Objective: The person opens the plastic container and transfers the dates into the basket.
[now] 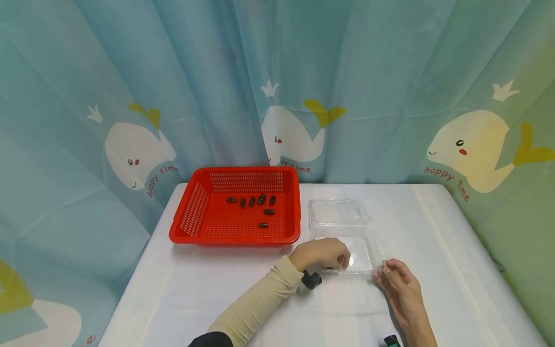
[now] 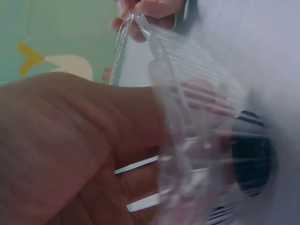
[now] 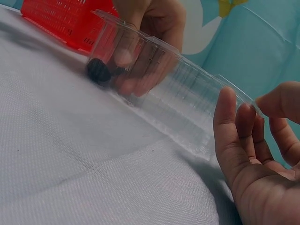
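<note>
A clear plastic clamshell box (image 1: 364, 250) lies with its lid open toward the back of the table. My left hand (image 1: 323, 253) reaches down into the box, fingers bent toward its near left corner. A dark oval piece (image 2: 251, 152) shows through the box wall beside those fingers; whether they grip anything is hidden by the hand and the blurred plastic. With thumb and fingers, my right hand (image 1: 401, 286) pinches the rim at the box's near right corner, as the right wrist view shows. Several dark brown oval pieces (image 1: 269, 211), date-like in shape, lie in a red basket (image 1: 234, 240).
The red basket stands at the back left of the white-covered table (image 1: 433, 231), just left of the clear box. A blue curtain (image 1: 381, 72) with whale prints hangs behind the table. Black wrist gear (image 1: 311, 279) sits at my left wrist.
</note>
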Demonstrator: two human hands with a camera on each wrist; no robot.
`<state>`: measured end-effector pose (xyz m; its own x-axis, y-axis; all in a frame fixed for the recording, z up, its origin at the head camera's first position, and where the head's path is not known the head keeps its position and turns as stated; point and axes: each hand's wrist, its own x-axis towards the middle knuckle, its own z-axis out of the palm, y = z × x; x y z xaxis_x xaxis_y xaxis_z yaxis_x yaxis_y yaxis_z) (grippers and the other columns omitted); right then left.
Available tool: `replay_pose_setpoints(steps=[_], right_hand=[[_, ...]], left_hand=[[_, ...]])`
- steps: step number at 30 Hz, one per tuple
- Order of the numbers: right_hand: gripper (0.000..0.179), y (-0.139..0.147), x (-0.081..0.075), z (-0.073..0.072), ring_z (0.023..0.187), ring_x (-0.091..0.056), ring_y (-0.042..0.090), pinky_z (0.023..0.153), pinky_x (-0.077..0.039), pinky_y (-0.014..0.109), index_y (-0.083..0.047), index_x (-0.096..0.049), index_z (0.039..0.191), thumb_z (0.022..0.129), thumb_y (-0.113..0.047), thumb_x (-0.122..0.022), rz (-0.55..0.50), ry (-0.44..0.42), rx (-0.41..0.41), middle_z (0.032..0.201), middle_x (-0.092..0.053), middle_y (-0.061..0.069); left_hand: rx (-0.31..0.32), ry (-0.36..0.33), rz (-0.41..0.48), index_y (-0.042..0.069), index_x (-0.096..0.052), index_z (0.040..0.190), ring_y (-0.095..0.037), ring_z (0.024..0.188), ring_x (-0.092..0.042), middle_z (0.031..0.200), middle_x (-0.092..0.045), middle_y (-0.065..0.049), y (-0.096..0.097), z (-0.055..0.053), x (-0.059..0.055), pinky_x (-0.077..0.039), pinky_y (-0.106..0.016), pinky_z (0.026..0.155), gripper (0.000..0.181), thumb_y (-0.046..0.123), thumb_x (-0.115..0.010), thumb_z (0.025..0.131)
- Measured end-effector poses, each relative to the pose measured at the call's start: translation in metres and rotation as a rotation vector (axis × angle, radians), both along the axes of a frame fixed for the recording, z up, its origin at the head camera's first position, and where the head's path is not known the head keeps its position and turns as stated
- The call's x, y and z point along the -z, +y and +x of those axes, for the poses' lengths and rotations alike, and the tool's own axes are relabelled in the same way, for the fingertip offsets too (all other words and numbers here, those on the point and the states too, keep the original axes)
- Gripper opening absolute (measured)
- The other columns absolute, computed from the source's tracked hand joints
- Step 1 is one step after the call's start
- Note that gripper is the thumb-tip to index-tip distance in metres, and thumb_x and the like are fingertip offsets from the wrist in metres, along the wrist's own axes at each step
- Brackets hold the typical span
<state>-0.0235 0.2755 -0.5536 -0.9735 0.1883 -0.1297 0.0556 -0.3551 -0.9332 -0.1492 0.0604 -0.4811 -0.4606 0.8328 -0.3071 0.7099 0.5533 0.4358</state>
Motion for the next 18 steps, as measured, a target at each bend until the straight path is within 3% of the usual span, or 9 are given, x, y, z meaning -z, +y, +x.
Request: replay_pose_setpoints(steps=[7, 15, 18], right_hand=[[0.021, 0.0, -0.002, 0.001, 0.095, -0.068, 0.004, 0.09, -0.061, 0.023, -0.017, -0.065, 0.111, 0.104, 0.001, -0.056, -0.002, -0.01, 0.006, 0.109, -0.064, -0.008], [0.021, -0.001, -0.001, 0.0, 0.094, -0.069, 0.004, 0.091, -0.061, 0.024, -0.017, -0.065, 0.11, 0.104, 0.002, -0.056, -0.021, -0.018, 0.008, 0.108, -0.065, -0.009], [0.02, -0.001, -0.001, 0.0, 0.095, -0.069, 0.004, 0.092, -0.061, 0.024, -0.017, -0.065, 0.11, 0.104, 0.001, -0.057, -0.012, -0.026, 0.005, 0.108, -0.065, -0.009]], left_hand=[[0.023, 0.039, -0.084, 0.017, -0.08, 0.09, -0.005, 0.08, -0.058, 0.086, -0.071, 0.008, -0.001, 0.003, -0.015, -0.046, -0.015, 0.069, 0.026, -0.004, -0.064, 0.092], [-0.01, 0.174, -0.211, 0.023, -0.076, 0.086, -0.009, 0.077, -0.054, 0.086, -0.067, 0.011, 0.003, 0.01, -0.017, -0.044, -0.021, 0.067, 0.02, 0.006, -0.067, 0.094], [-0.026, 0.182, -0.229, 0.022, -0.073, 0.082, -0.009, 0.074, -0.052, 0.082, -0.065, 0.01, 0.004, 0.01, -0.017, -0.043, -0.021, 0.064, 0.02, 0.006, -0.068, 0.093]])
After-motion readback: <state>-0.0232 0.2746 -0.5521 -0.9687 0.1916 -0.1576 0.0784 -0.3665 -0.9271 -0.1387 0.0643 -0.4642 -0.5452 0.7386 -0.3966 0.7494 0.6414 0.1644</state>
